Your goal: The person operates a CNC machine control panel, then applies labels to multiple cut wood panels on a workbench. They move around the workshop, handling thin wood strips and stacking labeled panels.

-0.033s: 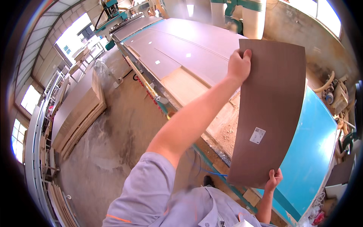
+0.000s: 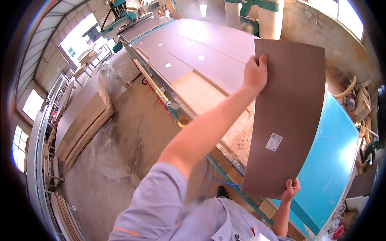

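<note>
Between my two hands I hold a brown rectangular board (image 2: 288,100) with a white printed label (image 2: 274,142) on its lower half. My left hand (image 2: 256,73) grips its far left edge, thumb on the upper face and fingers partly hidden behind the edge. At the near end, my right hand (image 2: 290,189) is closed on the lower right corner. The board is held over the worktable, above a dusty wooden strip and a bright blue panel (image 2: 333,140). Other brown panels (image 2: 189,50), bearing small white labels, lie flat farther along the table.
A pale bare wood surface (image 2: 199,88) shows beside the laid panels. A roll of yellow tape (image 2: 183,122) hangs at the table's left edge. Stacked boards (image 2: 86,116) stand on the left floor. A machine head (image 2: 119,16) stands at the far end; hoses and tools crowd the right wall.
The board and my left hand have shifted very slightly. Both hands keep their hold on the board.
</note>
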`<action>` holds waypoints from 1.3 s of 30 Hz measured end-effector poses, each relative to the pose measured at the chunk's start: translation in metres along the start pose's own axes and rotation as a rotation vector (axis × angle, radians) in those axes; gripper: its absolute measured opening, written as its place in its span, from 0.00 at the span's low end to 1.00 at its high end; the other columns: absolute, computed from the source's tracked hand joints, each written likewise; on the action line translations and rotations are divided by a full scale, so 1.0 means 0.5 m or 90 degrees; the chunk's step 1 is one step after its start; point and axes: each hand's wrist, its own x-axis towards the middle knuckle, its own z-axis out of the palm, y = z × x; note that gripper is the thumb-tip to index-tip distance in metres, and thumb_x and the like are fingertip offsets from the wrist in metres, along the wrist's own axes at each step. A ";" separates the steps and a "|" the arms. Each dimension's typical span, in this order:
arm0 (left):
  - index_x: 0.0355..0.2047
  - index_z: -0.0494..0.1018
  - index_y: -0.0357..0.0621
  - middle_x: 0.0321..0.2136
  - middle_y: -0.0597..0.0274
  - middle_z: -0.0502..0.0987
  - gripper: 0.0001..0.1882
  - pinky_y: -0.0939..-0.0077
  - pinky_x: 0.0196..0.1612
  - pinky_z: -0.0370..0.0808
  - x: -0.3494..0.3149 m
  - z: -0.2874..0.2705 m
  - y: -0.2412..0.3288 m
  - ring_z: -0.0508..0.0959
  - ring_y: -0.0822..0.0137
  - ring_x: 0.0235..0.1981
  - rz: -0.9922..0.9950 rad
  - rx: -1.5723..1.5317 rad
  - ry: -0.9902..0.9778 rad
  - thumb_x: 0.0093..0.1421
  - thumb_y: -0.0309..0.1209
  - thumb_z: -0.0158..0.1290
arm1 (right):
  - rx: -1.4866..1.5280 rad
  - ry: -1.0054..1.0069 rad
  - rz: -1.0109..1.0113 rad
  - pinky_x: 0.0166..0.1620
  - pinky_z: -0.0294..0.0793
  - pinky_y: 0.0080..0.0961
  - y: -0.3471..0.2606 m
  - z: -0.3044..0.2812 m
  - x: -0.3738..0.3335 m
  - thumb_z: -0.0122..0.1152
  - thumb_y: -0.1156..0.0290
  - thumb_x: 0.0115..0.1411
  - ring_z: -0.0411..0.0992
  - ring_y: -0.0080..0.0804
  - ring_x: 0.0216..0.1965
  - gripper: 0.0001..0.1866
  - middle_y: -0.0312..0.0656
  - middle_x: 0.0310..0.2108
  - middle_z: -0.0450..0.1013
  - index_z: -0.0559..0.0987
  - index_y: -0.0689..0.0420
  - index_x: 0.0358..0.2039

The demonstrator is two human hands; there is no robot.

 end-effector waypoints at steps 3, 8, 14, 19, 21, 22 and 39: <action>0.32 0.68 0.34 0.27 0.46 0.73 0.24 0.65 0.38 0.68 -0.077 0.009 -0.027 0.73 0.49 0.32 -0.053 -0.035 -0.015 0.67 0.46 0.37 | 0.019 0.016 -0.010 0.34 0.60 0.14 0.005 0.031 0.018 0.63 0.60 0.57 0.64 0.16 0.30 0.16 0.31 0.29 0.72 0.76 0.62 0.34; 0.27 0.63 0.36 0.22 0.46 0.68 0.25 0.62 0.33 0.66 -0.174 0.007 -0.066 0.69 0.51 0.26 -0.012 -0.047 -0.020 0.68 0.47 0.34 | 0.058 0.026 -0.032 0.34 0.59 0.13 -0.004 0.073 0.044 0.61 0.62 0.58 0.64 0.15 0.31 0.16 0.32 0.31 0.73 0.76 0.62 0.38; 0.28 0.62 0.39 0.20 0.45 0.68 0.23 0.58 0.29 0.65 -0.275 -0.011 -0.108 0.70 0.45 0.25 -0.033 -0.025 -0.049 0.68 0.47 0.34 | 0.107 0.061 -0.045 0.41 0.66 0.18 0.014 0.099 0.075 0.58 0.65 0.60 0.69 0.22 0.37 0.17 0.37 0.38 0.74 0.75 0.64 0.44; 0.30 0.62 0.41 0.19 0.44 0.68 0.20 0.55 0.29 0.65 -0.344 -0.037 -0.136 0.70 0.41 0.25 -0.085 0.015 -0.103 0.66 0.47 0.37 | 0.185 0.062 -0.046 0.45 0.68 0.22 0.007 0.115 0.115 0.56 0.65 0.61 0.71 0.26 0.40 0.17 0.40 0.39 0.74 0.75 0.66 0.43; 0.31 0.62 0.41 0.20 0.44 0.69 0.20 0.56 0.29 0.65 -0.383 -0.048 -0.157 0.71 0.42 0.26 -0.078 0.009 -0.111 0.66 0.47 0.39 | 0.209 0.054 -0.032 0.45 0.68 0.22 0.004 0.106 0.137 0.55 0.64 0.62 0.70 0.27 0.41 0.17 0.41 0.40 0.74 0.74 0.66 0.45; 0.31 0.63 0.41 0.20 0.45 0.69 0.19 0.56 0.29 0.65 -0.402 -0.055 -0.170 0.71 0.42 0.26 -0.074 0.007 -0.116 0.65 0.46 0.40 | 0.221 0.051 -0.026 0.46 0.68 0.23 0.003 0.105 0.143 0.54 0.64 0.62 0.70 0.27 0.41 0.18 0.41 0.41 0.74 0.73 0.65 0.45; 0.51 0.66 0.32 0.51 0.46 0.68 0.34 0.68 0.56 0.61 -0.431 -0.246 -0.271 0.67 0.55 0.53 -0.184 0.054 -0.313 0.61 0.55 0.44 | 0.526 -0.386 0.071 0.35 0.71 0.29 0.071 0.160 0.273 0.48 0.50 0.61 0.67 0.33 0.42 0.27 0.44 0.38 0.70 0.70 0.63 0.46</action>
